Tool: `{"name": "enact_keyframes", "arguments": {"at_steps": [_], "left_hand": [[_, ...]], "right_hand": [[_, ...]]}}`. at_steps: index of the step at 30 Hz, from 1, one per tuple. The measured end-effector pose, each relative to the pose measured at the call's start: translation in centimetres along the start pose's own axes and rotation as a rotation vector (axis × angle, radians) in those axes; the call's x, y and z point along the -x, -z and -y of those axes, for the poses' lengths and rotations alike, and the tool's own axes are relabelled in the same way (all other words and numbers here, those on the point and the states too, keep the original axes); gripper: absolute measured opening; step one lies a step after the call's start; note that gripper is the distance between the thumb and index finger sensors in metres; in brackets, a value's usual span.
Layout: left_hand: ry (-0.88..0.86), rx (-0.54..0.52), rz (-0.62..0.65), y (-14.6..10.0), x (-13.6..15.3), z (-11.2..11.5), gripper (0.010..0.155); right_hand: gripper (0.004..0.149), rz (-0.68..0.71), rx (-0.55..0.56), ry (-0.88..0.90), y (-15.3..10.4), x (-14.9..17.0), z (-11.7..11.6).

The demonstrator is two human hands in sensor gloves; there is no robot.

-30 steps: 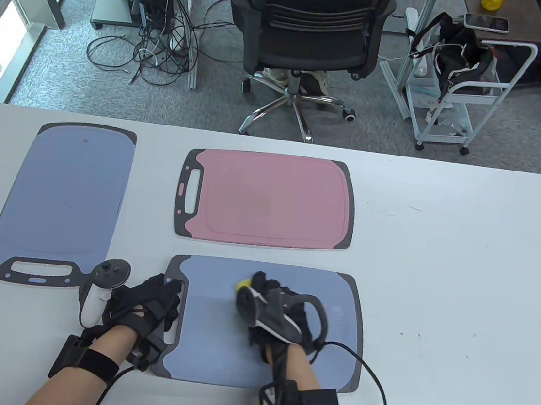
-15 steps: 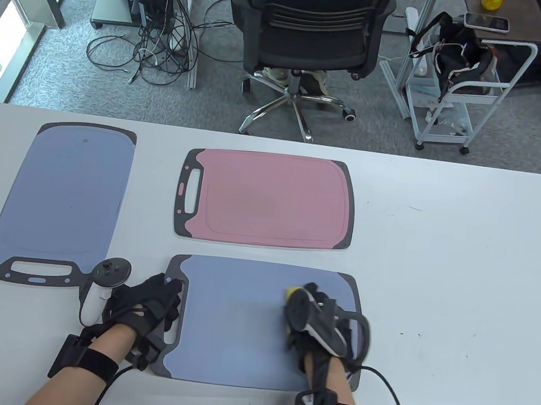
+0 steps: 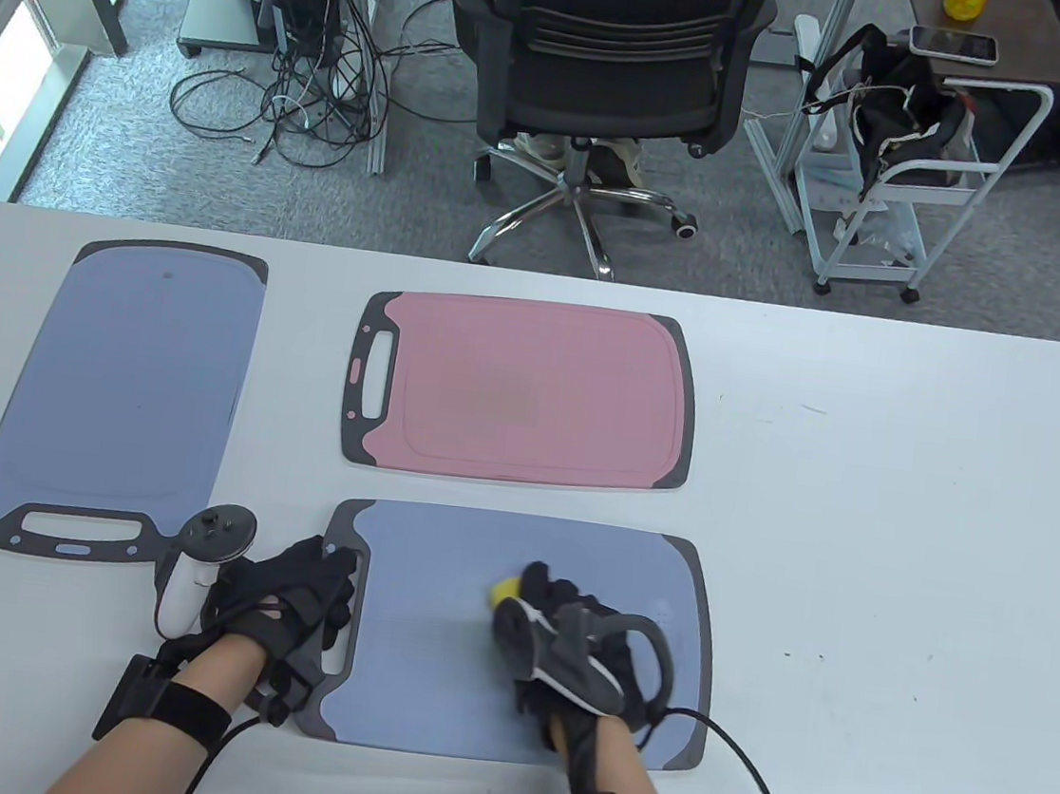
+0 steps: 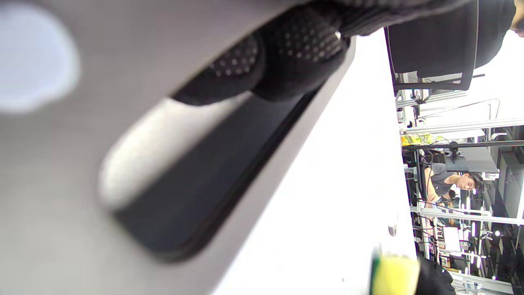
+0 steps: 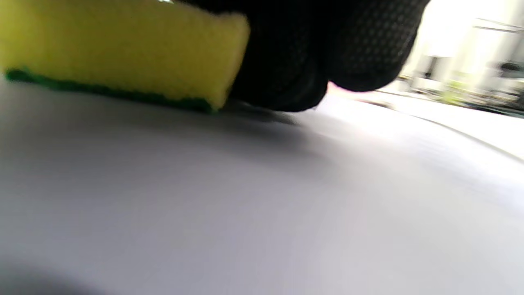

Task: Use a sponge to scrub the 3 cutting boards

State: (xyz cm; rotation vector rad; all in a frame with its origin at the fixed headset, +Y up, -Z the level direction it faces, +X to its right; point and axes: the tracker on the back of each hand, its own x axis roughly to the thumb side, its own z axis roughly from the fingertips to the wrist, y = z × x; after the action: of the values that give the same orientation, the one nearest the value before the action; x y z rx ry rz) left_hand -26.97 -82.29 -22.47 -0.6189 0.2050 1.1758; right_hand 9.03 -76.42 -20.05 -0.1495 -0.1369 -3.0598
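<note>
Three cutting boards lie on the white table: a blue one (image 3: 426, 634) nearest me, a pink one (image 3: 530, 392) behind it, and another blue one (image 3: 129, 390) at the left. My right hand (image 3: 561, 625) grips a yellow sponge (image 3: 504, 590) with a green underside (image 5: 123, 53) and presses it flat on the near blue board's middle. My left hand (image 3: 297, 595) rests on that board's dark handle end, fingertips (image 4: 303, 49) at the edge of the handle slot, holding it down.
An office chair (image 3: 615, 72) stands beyond the table's far edge, with a white cart (image 3: 909, 173) to its right and cables on the floor at the left. Bare tabletop (image 3: 904, 554) stretches to the right of the boards.
My right hand swept the sponge right across the near blue board, then back left toward its middle. The left hand has stayed on the handle end.
</note>
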Motion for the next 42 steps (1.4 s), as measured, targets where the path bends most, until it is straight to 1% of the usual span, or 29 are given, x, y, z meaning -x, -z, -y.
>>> {"name": "enact_keyframes", "arguments": {"at_steps": [1, 3, 4, 6, 7, 8, 9, 10, 11, 13, 14, 15, 16, 17, 19, 21, 22, 24, 25, 28, 32, 33, 34, 35, 36, 38, 39, 41, 42], "left_hand": [[0.002, -0.003, 0.000, 0.0, 0.0, 0.0, 0.054], [0.005, -0.006, -0.001, 0.1, 0.0, 0.0, 0.054], [0.006, -0.005, -0.001, 0.1, 0.0, 0.0, 0.054], [0.009, -0.007, 0.000, 0.1, 0.0, 0.0, 0.054], [0.009, -0.007, 0.000, 0.1, 0.0, 0.0, 0.054], [0.009, -0.007, 0.000, 0.1, 0.0, 0.0, 0.054], [0.010, -0.008, 0.000, 0.1, 0.0, 0.0, 0.054], [0.009, -0.007, 0.001, 0.1, 0.1, 0.0, 0.054], [0.009, -0.006, 0.000, 0.1, 0.1, 0.0, 0.054], [0.007, -0.005, 0.001, 0.1, 0.1, 0.0, 0.054], [0.005, -0.002, 0.001, 0.1, 0.1, 0.0, 0.054], [0.005, -0.002, 0.001, 0.1, 0.1, 0.0, 0.054], [0.006, -0.003, 0.001, 0.1, 0.1, 0.0, 0.055], [0.003, 0.000, 0.000, 0.1, 0.1, 0.0, 0.054], [-0.001, 0.005, 0.000, 0.1, 0.1, 0.0, 0.054], [-0.004, 0.009, 0.000, 0.1, 0.1, 0.0, 0.055], [-0.005, 0.010, 0.001, 0.1, 0.1, 0.0, 0.055], [-0.005, 0.010, 0.001, 0.1, 0.1, 0.0, 0.055], [-0.006, 0.011, 0.001, 0.1, 0.1, 0.0, 0.055], [-0.007, 0.012, 0.000, 0.1, 0.1, 0.0, 0.055], [-0.003, 0.008, 0.001, 0.1, 0.1, -0.1, 0.055], [-0.003, 0.008, 0.001, 0.1, 0.1, -0.1, 0.055], [-0.003, 0.008, 0.001, 0.1, 0.1, -0.1, 0.055], [-0.001, 0.006, 0.001, 0.1, 0.1, -0.1, 0.055], [0.000, 0.006, 0.001, 0.1, 0.1, -0.1, 0.055], [0.000, 0.005, 0.001, 0.1, 0.1, -0.1, 0.055], [0.001, 0.005, 0.001, 0.1, 0.1, -0.1, 0.055], [0.004, -0.001, 0.000, 0.1, 0.1, -0.1, 0.055], [0.005, -0.002, 0.000, 0.1, 0.1, -0.1, 0.055]], "right_hand": [[0.070, -0.106, -0.018, 0.026, -0.5, 3.1, -0.6], [0.070, -0.263, -0.054, 0.052, -1.4, 7.7, -1.5], [0.070, -0.352, -0.049, 0.041, -2.1, 10.0, -1.9], [0.070, -0.383, -0.080, 0.073, -2.4, 10.9, -2.1], [0.070, -0.369, -0.077, 0.118, -2.2, 10.3, -2.1], [0.070, -0.343, -0.072, 0.108, -2.0, 9.4, -1.9], [0.071, -0.281, -0.058, 0.069, -1.6, 7.8, -1.5], [0.070, -0.177, -0.052, 0.031, -1.2, 5.8, -1.1], [0.070, -0.072, -0.063, 0.056, -0.7, 3.5, -0.9], [0.070, 0.055, -0.009, 0.069, -0.5, -2.0, 0.1], [0.070, 0.185, -0.013, 0.074, -0.4, -5.4, 0.5], [0.071, 0.238, -0.004, 0.061, -0.6, -7.6, 0.7], [0.071, 0.332, 0.024, 0.024, -0.9, -10.7, 1.1], [0.071, 0.416, 0.036, -0.001, -1.2, -13.0, 1.4], [0.071, 0.536, 0.054, -0.005, -1.9, -16.7, 1.8], [0.071, 0.545, 0.057, -0.019, -2.0, -17.5, 1.9], [0.071, 0.534, 0.056, -0.028, -1.8, -17.2, 1.9], [0.071, 0.470, 0.063, -0.007, -1.5, -15.2, 1.7], [0.070, 0.418, 0.061, -0.025, -1.2, -13.4, 1.4], [0.070, 0.209, 0.036, -0.032, -0.9, -5.7, 0.4], [0.070, -0.148, -0.039, 0.065, -2.1, 5.4, -1.5], [0.070, -0.211, -0.063, 0.054, -2.4, 7.1, -1.7], [0.070, -0.266, -0.054, 0.055, -2.8, 8.7, -2.0], [0.070, -0.299, -0.044, 0.041, -2.9, 9.4, -2.0], [0.071, -0.284, -0.060, 0.056, -2.9, 9.4, -2.1], [0.071, -0.233, -0.037, 0.057, -2.5, 7.9, -1.8], [0.070, -0.112, -0.051, 0.043, -1.8, 5.8, -1.4], [0.071, -0.022, -0.038, 0.062, -1.2, 1.9, -0.9], [0.071, 0.077, -0.001, 0.076, -0.9, -1.5, -0.3]]}}
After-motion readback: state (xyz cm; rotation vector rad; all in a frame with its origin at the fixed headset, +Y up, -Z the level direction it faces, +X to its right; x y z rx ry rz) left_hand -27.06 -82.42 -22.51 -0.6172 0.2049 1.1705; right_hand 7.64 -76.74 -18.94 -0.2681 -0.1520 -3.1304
